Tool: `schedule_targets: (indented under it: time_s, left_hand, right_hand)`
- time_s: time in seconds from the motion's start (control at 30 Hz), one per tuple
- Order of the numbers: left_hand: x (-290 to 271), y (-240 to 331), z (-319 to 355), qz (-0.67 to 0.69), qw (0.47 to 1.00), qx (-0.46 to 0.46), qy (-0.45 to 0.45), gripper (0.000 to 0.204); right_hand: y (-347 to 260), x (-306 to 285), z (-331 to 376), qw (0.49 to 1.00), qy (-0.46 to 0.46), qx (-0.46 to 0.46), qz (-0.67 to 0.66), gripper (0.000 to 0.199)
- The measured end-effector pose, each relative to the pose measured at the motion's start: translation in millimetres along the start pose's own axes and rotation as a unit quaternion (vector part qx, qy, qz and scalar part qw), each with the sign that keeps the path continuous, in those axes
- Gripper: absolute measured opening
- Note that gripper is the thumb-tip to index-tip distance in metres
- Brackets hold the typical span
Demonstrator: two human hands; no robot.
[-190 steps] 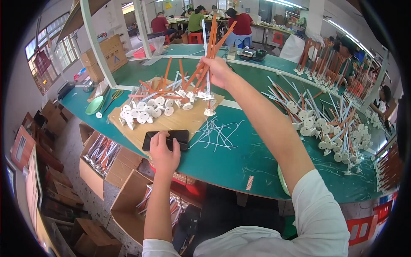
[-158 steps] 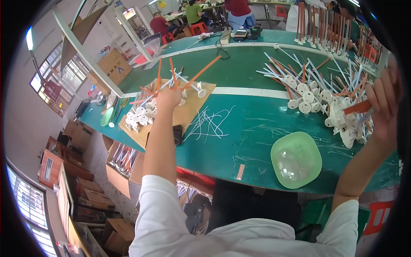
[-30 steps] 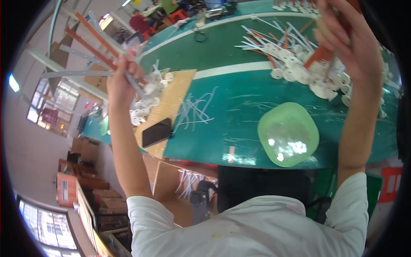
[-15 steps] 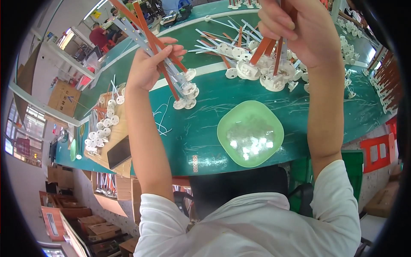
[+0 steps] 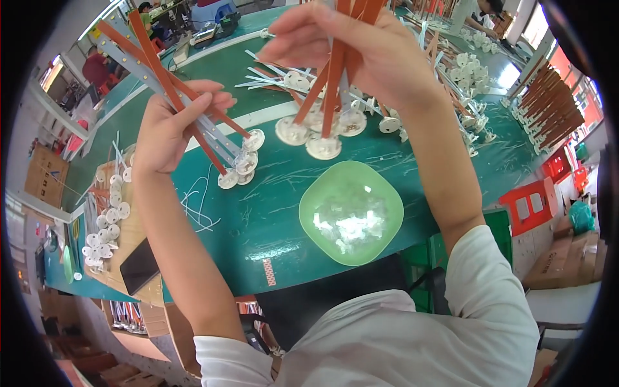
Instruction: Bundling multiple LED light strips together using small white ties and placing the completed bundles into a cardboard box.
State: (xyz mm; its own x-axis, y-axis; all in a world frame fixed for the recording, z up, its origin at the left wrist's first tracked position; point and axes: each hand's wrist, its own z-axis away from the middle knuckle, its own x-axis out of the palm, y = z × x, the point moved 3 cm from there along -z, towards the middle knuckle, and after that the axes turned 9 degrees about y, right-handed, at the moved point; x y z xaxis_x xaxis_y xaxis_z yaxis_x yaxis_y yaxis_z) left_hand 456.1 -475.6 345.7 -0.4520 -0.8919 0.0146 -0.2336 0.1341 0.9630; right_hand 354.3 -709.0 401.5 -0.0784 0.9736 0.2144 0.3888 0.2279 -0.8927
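My left hand (image 5: 164,135) is closed round a bundle of long flat strips (image 5: 137,63), some orange-brown and some silver with small dots. Round white discs (image 5: 245,162) sit at the bundle's lower ends, above the green table. Higher and to the right, my right hand (image 5: 380,61) grips a second bundle of strips (image 5: 333,97), with white discs (image 5: 324,147) hanging at the bottom. The palm and fingers partly hide its upper part. Below that bundle stands a light-green bowl (image 5: 351,173) with shiny, clear contents too small to name.
More disc-ended strips (image 5: 284,79) lie in heaps across the green table (image 5: 258,226). At the left are cardboard (image 5: 145,187) with further pieces and a dark flat device (image 5: 139,266). A rack of brown strips (image 5: 548,103) and a red stool (image 5: 532,200) are at the right. People sit farther off.
The view has swung, shifting the scene left and down. My right hand has brought its bundle left, off the heap and nearer the left bundle. Both hands keep their hold.
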Motion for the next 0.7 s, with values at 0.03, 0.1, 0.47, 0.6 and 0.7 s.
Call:
schedule_targets:
  time_s: [0.03,0.1,0.47,0.6,0.7]
  left_hand:
    - [-1.6,-0.3,0.9,-0.006,1.0,0.0,0.001,0.024]
    - [0.1,-1.2,0.3,-0.01,1.0,0.002,0.002,0.025]
    - [30.5,-12.2,-1.2,-0.017,1.0,-0.023,-0.013,0.053]
    - [31.4,-9.0,5.1,-0.081,0.997,0.012,0.002,0.069]
    - [46.4,3.7,10.1,-0.123,0.992,0.036,0.006,0.057]
  right_hand:
    - [3.2,3.8,-1.2,1.0,-0.008,0.027,0.009,0.029]
    - [18.8,2.4,-6.4,0.999,-0.031,0.013,-0.009,0.029]
    - [102.6,50.9,-43.0,0.98,-0.005,0.006,0.199,0.037]
    - [104.0,53.9,-40.2,0.984,0.003,-0.019,0.178,0.041]
    - [84.4,57.9,-33.7,0.976,0.009,-0.04,0.214,0.05]
